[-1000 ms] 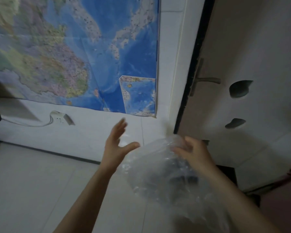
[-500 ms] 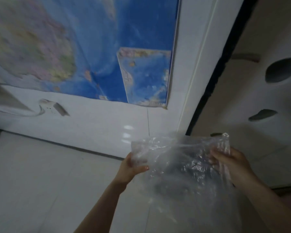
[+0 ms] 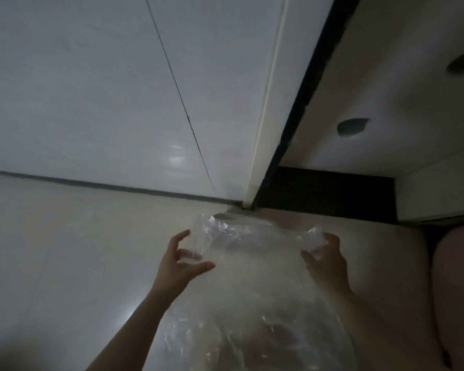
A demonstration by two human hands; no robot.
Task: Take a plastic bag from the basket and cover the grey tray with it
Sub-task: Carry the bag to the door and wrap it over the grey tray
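A clear, crinkled plastic bag (image 3: 252, 277) hangs spread between both hands over the pale floor, low in the middle of the head view. My left hand (image 3: 180, 261) pinches its upper left edge, thumb under and fingers partly spread. On the right, my right hand (image 3: 326, 259) grips the bunched upper right corner. The bag sags down toward the bottom edge of the view. Neither the grey tray nor the basket is in view.
A white tiled wall (image 3: 105, 89) meets the floor (image 3: 65, 263) ahead. To the right stands a pale door (image 3: 399, 89) with a dark gap (image 3: 327, 194) beneath it. A pinkish rounded object (image 3: 458, 290) sits at the right edge.
The view has tilted downward, so the wall map and socket are gone from sight. Both hands have lowered with the bag, which is now spread wider between them.
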